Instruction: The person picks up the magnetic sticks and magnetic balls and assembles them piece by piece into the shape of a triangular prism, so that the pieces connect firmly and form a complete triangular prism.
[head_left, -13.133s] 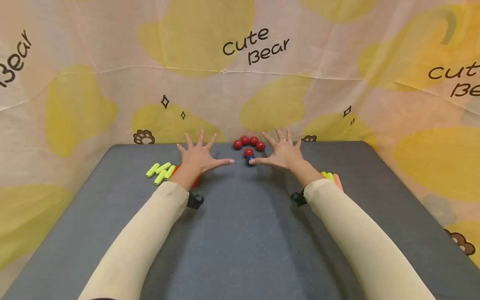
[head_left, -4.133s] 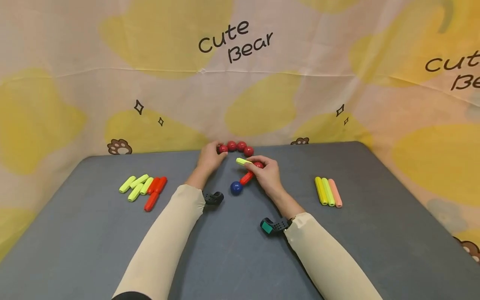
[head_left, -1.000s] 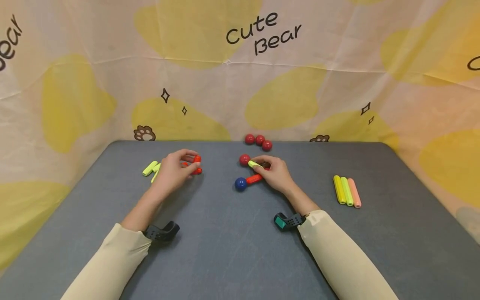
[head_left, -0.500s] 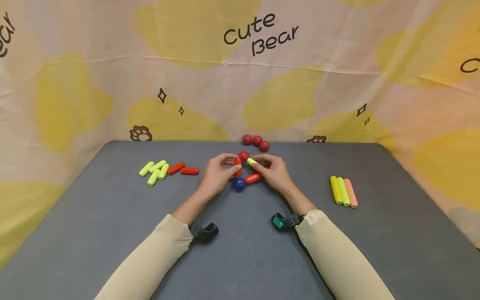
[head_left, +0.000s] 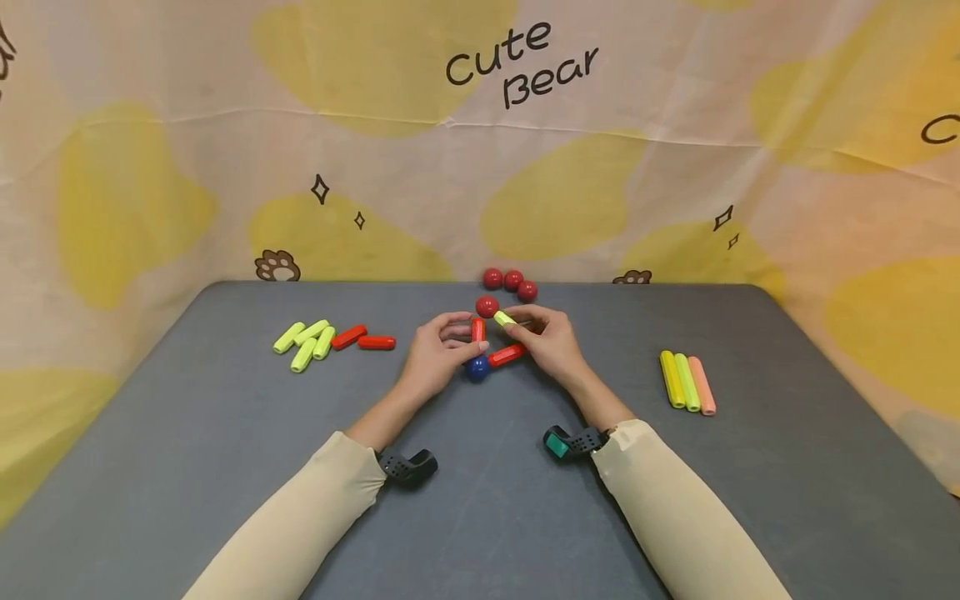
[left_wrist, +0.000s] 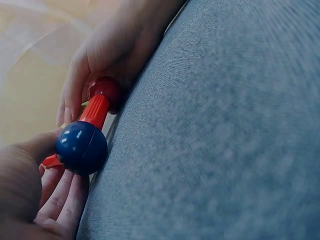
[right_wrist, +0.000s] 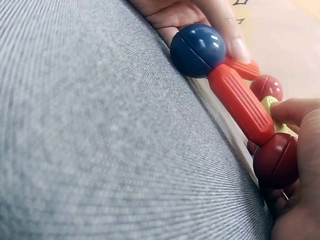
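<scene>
A red stick (head_left: 478,330) is held between the thumb and fingers of the left hand (head_left: 437,354), above the middle of the grey worktop (head_left: 480,517). It is stood nearly straight away from the person, with its near end set at the blue ball (head_left: 477,369); whether the two are joined cannot be told, as the spot is partly covered by the thumb. Its far end is brought close to the far ball (head_left: 487,307), which is red.

A green stick (head_left: 504,318) is pinched by the right hand (head_left: 551,337). By it the far ball is linked to the near ball (right_wrist: 275,162), also red, which is hidden behind the right hand in the head view but shown in the right wrist view. The near ball is linked to the blue ball by the second red stick (head_left: 507,356), which is slanted between them.

Three loose balls (head_left: 513,280), all red, are lined up close together at the back edge. To the left, four green pieces (head_left: 303,354) are clustered, with two red pieces (head_left: 377,342) laid just beside them. To the right, a yellow bar (head_left: 672,379), a green bar (head_left: 687,382) and a pink bar (head_left: 702,386) are laid side by side. The back is closed off by a patterned cloth (head_left: 375,167).
</scene>
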